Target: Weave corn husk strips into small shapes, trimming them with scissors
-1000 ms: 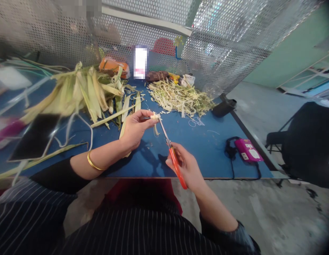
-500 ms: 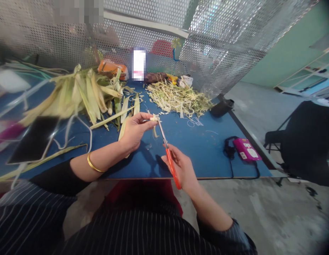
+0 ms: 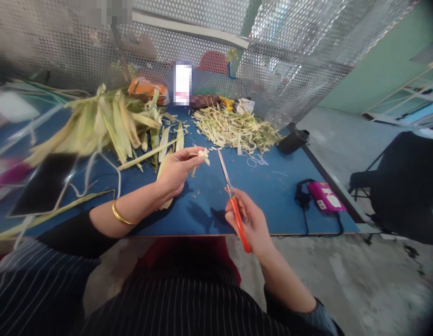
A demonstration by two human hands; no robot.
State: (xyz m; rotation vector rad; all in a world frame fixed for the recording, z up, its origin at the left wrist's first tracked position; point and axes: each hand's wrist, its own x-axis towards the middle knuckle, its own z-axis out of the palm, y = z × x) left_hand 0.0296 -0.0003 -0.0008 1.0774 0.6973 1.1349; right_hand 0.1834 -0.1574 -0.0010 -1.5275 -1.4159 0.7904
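Observation:
Between the thumb and fingers of my left hand (image 3: 177,169) is a small pale piece of corn husk (image 3: 204,155), its frayed end sticking out past the fingertips. My right hand (image 3: 249,219) is wrapped round the orange handles of a pair of scissors (image 3: 240,223). The blades point away from me and lie to the right of the husk piece, apart from it; they look closed together. Behind my left hand lie loose husk strips (image 3: 164,144). A heap of husk trimmings (image 3: 233,130) lies beyond the scissor tips.
A large bundle of corn husks (image 3: 108,121) covers the left of the blue table (image 3: 272,196). Nearby is a dark tablet-like panel (image 3: 45,184). To the right are a black cylinder (image 3: 293,141) and a magenta box with a cord (image 3: 324,196). A perforated screen (image 3: 209,37) stands behind.
The scissors in my right hand have moved right, away from the husk piece. My left hand still holds the husk piece, which has turned slightly.

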